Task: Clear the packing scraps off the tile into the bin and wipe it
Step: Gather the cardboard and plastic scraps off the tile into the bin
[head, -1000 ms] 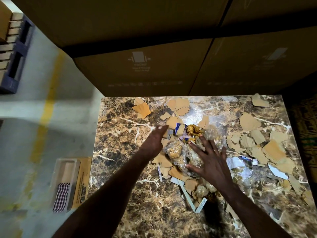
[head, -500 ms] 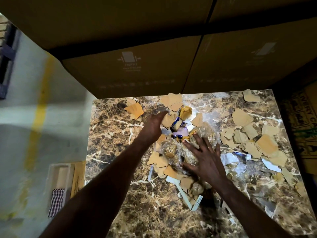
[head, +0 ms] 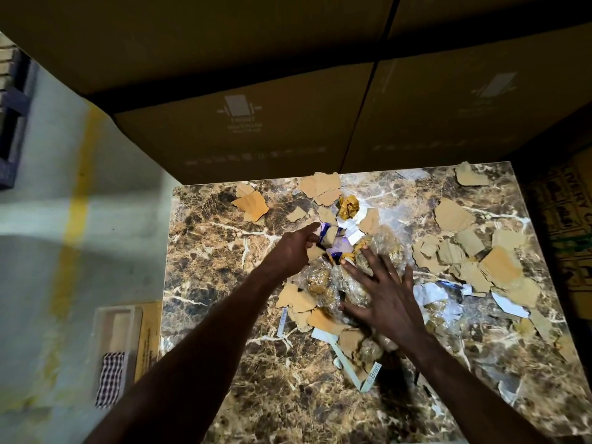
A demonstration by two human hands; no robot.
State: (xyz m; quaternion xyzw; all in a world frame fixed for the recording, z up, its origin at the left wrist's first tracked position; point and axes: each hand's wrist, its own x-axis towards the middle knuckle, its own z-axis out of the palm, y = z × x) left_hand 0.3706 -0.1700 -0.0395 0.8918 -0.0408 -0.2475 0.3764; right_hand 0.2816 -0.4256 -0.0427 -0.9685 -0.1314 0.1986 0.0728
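Note:
A brown marble-patterned tile (head: 224,283) is littered with torn cardboard scraps (head: 474,261), crumpled clear plastic (head: 323,283), white paper strips and a yellow wrapper ball (head: 348,205). My right hand (head: 384,293) lies flat with spread fingers on the plastic and cardboard heap at the tile's middle. My left hand (head: 293,248) reaches along the heap's left side, its index finger stretched out at a blue and white wrapper (head: 336,248). I cannot see whether its other fingers hold a scrap.
A clear bin (head: 112,338) stands on the grey floor left of the tile, with a checked cloth (head: 110,376) hanging over its near end. Large cardboard boxes (head: 243,129) rise behind the tile's far edge. A yellow floor line (head: 77,219) runs on the left.
Both hands have slid away from me across the heap. The yellow wrapper ball and some scraps have shifted toward the far edge.

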